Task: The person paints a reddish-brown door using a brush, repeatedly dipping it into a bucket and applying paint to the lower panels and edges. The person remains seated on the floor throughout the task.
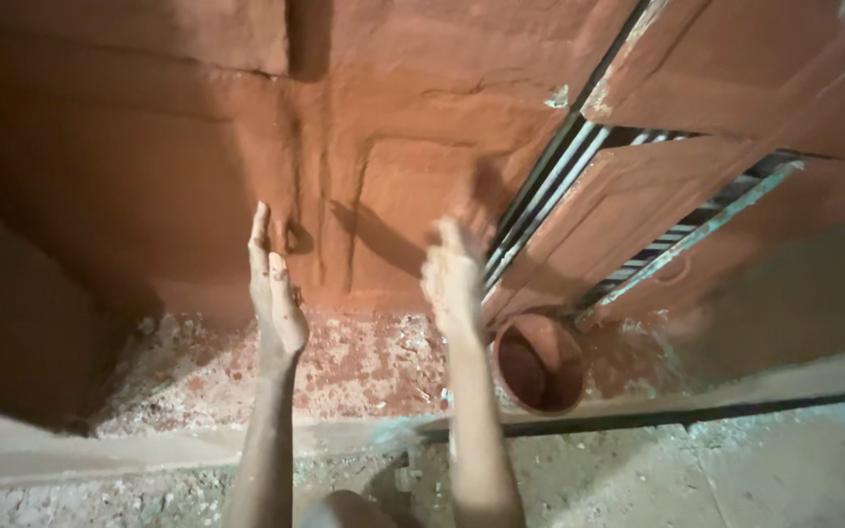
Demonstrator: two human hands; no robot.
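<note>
Both my arms reach forward toward a wall coated in wet reddish-brown mud plaster (383,117). My left hand (274,293) is held edge-on with its fingers straight and together, fingertips near grooves in the plaster. My right hand (454,279) is smeared with pale mud and blurred by motion, so its fingers are hard to make out. It hovers just in front of the wall. Neither hand holds a tool that I can see.
A round reddish clay bowl (540,364) stands at the foot of the wall, right of my right arm. A mud-covered door or shutter with a barred opening (638,196) leans at the right. Mud splatter speckles the floor (364,367). A concrete ledge (696,411) runs across.
</note>
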